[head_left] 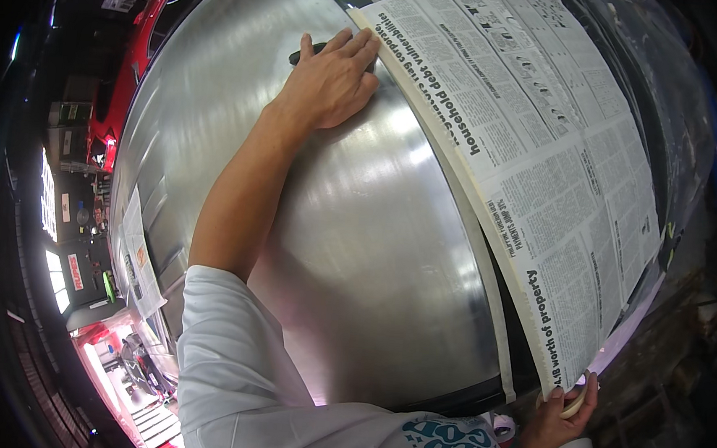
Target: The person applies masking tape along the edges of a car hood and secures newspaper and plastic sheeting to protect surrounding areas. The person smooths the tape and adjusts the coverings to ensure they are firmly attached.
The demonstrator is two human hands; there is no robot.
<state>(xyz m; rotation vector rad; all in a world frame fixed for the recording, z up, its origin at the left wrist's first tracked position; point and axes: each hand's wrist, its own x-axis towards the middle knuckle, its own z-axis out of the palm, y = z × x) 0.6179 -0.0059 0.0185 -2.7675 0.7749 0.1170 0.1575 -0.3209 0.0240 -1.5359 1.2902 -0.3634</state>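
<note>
A large newspaper sheet, edged with pale masking tape, lies along the right side of a curved, shiny bare-metal vehicle panel. My left hand rests on the panel at the far end, fingers stretched out, its fingertips at the taped corner of the paper. Partly hidden beneath that hand is a small black object I cannot identify. Down at the near corner of the newspaper, my right hand is closed round a cream ring that looks like a masking tape roll.
Another strip of masking tape runs along the panel's right edge, with a dark gap beside the newspaper. Clear plastic sheeting spreads beyond the paper. A printed sheet hangs at the panel's left side. A red vehicle stands farther left.
</note>
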